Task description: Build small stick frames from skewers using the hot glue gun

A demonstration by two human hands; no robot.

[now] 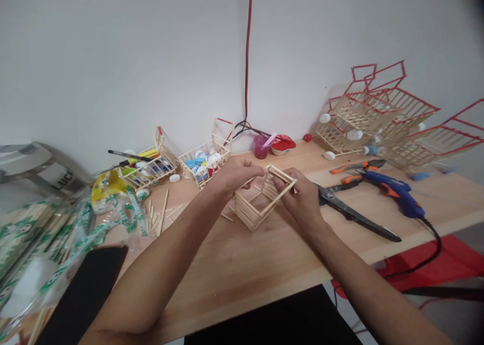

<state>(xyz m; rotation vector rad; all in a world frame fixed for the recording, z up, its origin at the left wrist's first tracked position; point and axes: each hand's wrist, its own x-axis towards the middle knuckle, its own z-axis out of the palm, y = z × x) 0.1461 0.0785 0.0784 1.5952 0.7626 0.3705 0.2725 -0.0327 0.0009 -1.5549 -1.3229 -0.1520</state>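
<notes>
Both hands hold a small open basket of pale wooden sticks (pixel 253 209) above the wooden table (pixel 242 284). My left hand (pixel 236 176) grips its far upper corner, with the fingertips on the top stick. My right hand (pixel 298 199) pinches the near upper rim, and its fingers hide part of the inner wall. Long black-bladed shears (pixel 353 209) lie just right of my right hand, their blades pointing toward the table's front edge. Several loose wooden sticks (pixel 159 219) lie left of the basket.
Behind the hands stand stick baskets holding plastic bottle caps (pixel 206 161) and pens (pixel 147 171). Right of them are a blue glue gun (pixel 397 196), orange-handled pliers (pixel 357 167) and red-edged stick baskets (pixel 378 113). A plastic bag of sticks (pixel 38 239) lies at left; a wall stands behind.
</notes>
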